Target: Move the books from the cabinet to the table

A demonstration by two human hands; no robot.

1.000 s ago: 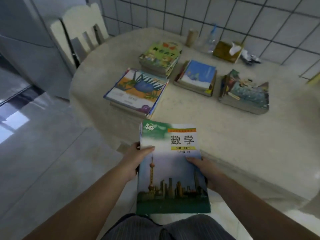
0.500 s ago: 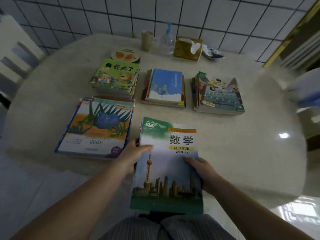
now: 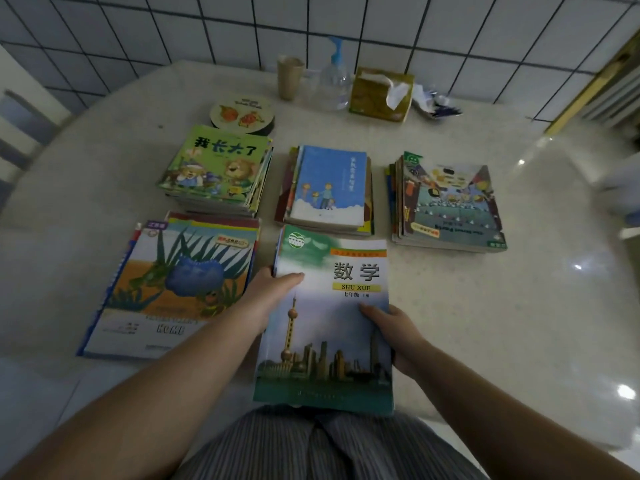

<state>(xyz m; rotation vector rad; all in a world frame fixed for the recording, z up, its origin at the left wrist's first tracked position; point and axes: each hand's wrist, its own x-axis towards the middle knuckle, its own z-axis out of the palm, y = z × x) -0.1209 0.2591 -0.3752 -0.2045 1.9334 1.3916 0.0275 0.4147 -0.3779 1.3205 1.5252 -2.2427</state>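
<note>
I hold a maths textbook (image 3: 329, 327) with a skyline cover, apparently the top of a small stack, over the near edge of the round pale table (image 3: 502, 306). My left hand (image 3: 273, 289) grips its left edge with the thumb on the cover. My right hand (image 3: 394, 330) grips its right edge, thumb on top. Several book stacks lie on the table: a large one with a blue plant cover (image 3: 173, 289) to the left, a green cartoon stack (image 3: 218, 168), a blue-cover stack (image 3: 329, 188) and a dark illustrated stack (image 3: 450, 206) behind.
At the table's far side by the tiled wall stand a paper cup (image 3: 290, 77), a pump bottle (image 3: 334, 81), a tissue box (image 3: 381, 93) and a round booklet (image 3: 242, 114). A chair (image 3: 20, 133) is at the left.
The view has swung from the table's left side to face it squarely, and the textbook in both hands has come forward over the table edge, closer to the stacks.
</note>
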